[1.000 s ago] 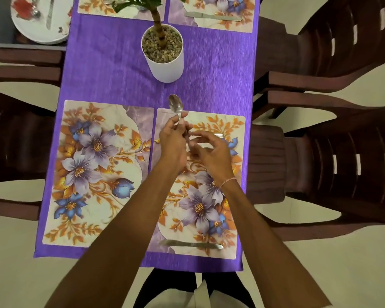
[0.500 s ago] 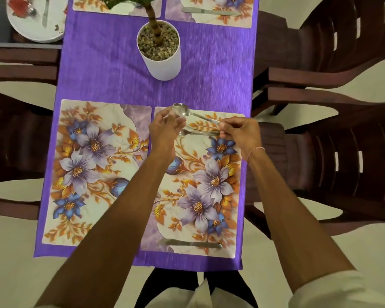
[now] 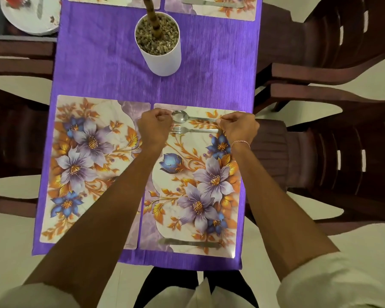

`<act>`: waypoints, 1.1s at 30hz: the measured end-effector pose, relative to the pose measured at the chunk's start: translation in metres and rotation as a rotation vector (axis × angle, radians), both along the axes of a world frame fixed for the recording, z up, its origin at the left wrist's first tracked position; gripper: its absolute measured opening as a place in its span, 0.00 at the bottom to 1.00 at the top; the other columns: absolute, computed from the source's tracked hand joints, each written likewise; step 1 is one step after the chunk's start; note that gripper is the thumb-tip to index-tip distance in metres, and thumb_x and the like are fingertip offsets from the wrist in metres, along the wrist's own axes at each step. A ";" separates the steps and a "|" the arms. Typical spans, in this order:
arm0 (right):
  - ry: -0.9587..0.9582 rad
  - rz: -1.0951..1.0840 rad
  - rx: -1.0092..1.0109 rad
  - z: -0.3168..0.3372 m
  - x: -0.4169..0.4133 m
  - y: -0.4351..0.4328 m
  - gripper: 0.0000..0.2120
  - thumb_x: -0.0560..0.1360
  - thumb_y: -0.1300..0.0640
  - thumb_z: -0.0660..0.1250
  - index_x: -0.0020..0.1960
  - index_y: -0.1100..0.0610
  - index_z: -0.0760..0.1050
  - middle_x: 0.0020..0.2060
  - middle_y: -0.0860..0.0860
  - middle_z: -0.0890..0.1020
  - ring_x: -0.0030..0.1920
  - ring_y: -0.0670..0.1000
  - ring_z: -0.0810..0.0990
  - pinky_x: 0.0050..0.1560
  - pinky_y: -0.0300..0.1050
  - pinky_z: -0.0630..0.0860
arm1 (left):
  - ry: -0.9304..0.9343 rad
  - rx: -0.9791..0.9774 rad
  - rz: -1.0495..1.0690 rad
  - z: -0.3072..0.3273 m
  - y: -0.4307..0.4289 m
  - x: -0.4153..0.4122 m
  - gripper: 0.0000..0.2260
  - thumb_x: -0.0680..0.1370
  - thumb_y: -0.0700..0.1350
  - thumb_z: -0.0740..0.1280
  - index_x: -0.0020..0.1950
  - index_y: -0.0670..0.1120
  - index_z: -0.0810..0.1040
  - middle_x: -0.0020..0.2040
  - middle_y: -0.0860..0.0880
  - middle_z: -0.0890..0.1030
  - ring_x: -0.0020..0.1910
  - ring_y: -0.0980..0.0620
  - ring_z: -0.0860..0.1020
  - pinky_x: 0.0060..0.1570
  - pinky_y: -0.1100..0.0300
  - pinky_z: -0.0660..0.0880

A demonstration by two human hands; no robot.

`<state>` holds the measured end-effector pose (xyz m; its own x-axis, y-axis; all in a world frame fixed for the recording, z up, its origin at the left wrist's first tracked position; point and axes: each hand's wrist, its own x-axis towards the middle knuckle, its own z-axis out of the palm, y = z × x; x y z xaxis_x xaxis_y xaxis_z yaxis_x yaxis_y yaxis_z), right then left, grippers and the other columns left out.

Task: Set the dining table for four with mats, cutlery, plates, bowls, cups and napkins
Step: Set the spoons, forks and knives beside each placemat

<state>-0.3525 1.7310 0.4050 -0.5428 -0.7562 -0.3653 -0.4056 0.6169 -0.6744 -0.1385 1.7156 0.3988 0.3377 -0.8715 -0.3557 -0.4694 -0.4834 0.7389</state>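
Note:
Two floral mats lie side by side at the near end, the left mat (image 3: 82, 165) bare. On the right mat (image 3: 187, 174) a spoon (image 3: 181, 116) and a fork (image 3: 188, 130) lie parallel along the far edge, heads to the left. A knife (image 3: 187, 243) lies along that mat's near edge. My right hand (image 3: 239, 127) pinches the end of the spoon's handle. My left hand (image 3: 155, 127) is curled shut beside the spoon's bowl and touches the fork's tines.
A white pot (image 3: 161, 52) of pebbles with a plant stem stands mid-table on the purple cloth (image 3: 209, 63). Two more mats lie at the far end, one with a knife (image 3: 211, 2). A white plate (image 3: 29, 18) with cutlery sits far left. Brown chairs (image 3: 333, 141) flank both sides.
The spoon was upright in my left hand, then swung flat and came down onto the mat above the fork. My hands moved apart to the cutlery's two ends.

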 end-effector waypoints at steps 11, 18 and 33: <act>-0.013 0.012 -0.040 -0.005 0.007 0.003 0.07 0.72 0.55 0.80 0.48 0.56 0.88 0.43 0.48 0.88 0.44 0.45 0.85 0.56 0.41 0.82 | -0.060 0.005 -0.049 0.004 0.001 0.004 0.08 0.80 0.46 0.71 0.56 0.47 0.86 0.49 0.51 0.87 0.46 0.55 0.84 0.53 0.58 0.82; 0.001 0.052 -0.039 -0.003 0.005 0.005 0.08 0.72 0.57 0.80 0.50 0.57 0.88 0.44 0.49 0.88 0.44 0.45 0.85 0.56 0.38 0.80 | -0.030 0.005 -0.052 0.001 0.009 0.003 0.08 0.79 0.42 0.72 0.56 0.44 0.86 0.48 0.48 0.87 0.45 0.52 0.85 0.52 0.52 0.84; -0.012 0.068 -0.048 -0.010 -0.004 0.021 0.09 0.70 0.61 0.80 0.49 0.58 0.85 0.39 0.47 0.84 0.38 0.42 0.82 0.42 0.26 0.75 | -0.045 -0.025 -0.166 -0.007 0.005 0.007 0.12 0.76 0.38 0.76 0.58 0.43 0.84 0.48 0.48 0.87 0.45 0.54 0.84 0.54 0.59 0.82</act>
<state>-0.3562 1.7521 0.3953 -0.4854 -0.8079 -0.3342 -0.4370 0.5552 -0.7077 -0.1311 1.7210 0.3920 0.2034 -0.9250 -0.3210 -0.5745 -0.3782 0.7259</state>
